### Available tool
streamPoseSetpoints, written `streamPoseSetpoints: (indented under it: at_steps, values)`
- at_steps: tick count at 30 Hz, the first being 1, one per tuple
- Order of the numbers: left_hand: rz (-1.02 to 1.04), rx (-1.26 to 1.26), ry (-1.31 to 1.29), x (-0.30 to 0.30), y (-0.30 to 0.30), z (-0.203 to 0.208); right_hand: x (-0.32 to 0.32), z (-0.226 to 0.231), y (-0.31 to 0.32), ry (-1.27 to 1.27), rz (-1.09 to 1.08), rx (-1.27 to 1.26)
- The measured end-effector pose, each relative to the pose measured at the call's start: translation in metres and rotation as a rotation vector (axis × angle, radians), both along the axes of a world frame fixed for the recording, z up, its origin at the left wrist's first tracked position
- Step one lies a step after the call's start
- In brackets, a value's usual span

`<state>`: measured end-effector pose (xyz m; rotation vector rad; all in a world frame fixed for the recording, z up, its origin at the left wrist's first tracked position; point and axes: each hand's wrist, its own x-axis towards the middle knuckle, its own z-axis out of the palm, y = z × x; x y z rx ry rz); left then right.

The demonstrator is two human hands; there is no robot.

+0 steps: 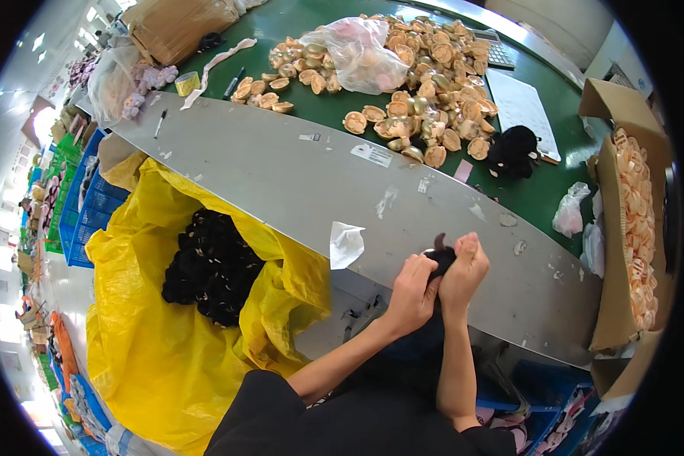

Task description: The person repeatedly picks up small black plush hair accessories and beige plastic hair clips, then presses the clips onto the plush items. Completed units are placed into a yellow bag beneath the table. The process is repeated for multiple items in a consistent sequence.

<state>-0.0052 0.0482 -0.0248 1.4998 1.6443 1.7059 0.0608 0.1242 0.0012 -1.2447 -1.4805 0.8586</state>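
Both hands are closed on a small black plush piece (pixel 440 262) above the near edge of the grey metal table strip (pixel 281 178). My left hand (pixel 413 295) pinches its lower left side. My right hand (pixel 463 275) wraps round its right side, fist upright. A brownish tip sticks up from the piece between the hands; the rest is mostly hidden by fingers. To the left, a large yellow bag (pixel 167 380) stands open with many similar black plush pieces (pixel 213 266) inside. Another black plush piece (pixel 514 150) lies on the green table surface (pixel 311 114).
Many tan and gold rounded shell pieces (pixel 433 114) are heaped at the back, beside a clear plastic bag (pixel 357 57). At right stands a cardboard box (pixel 612 304) of peach-coloured parts. A white paper scrap (pixel 346 245) overhangs the near edge. Blue crates (pixel 91 205) stand at left.
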Motion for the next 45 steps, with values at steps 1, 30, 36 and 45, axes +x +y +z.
streamPoseSetpoints:
  at_steps: [1,30,36,45]
  values:
    - [0.014,-0.013,-0.013,0.003,0.001,-0.002,-0.002,0.003,0.003,-0.002,-0.001,-0.012]
    - [0.233,-0.077,-0.136,0.021,0.018,-0.002,-0.012,-0.016,0.051,-0.037,-0.113,0.281]
    - [0.189,-0.211,-0.51,0.001,0.001,0.015,0.0,-0.001,-0.006,-0.091,0.161,0.22]
    - [1.035,0.393,-0.582,-0.144,-0.088,0.027,0.014,0.015,-0.045,0.071,0.386,0.159]
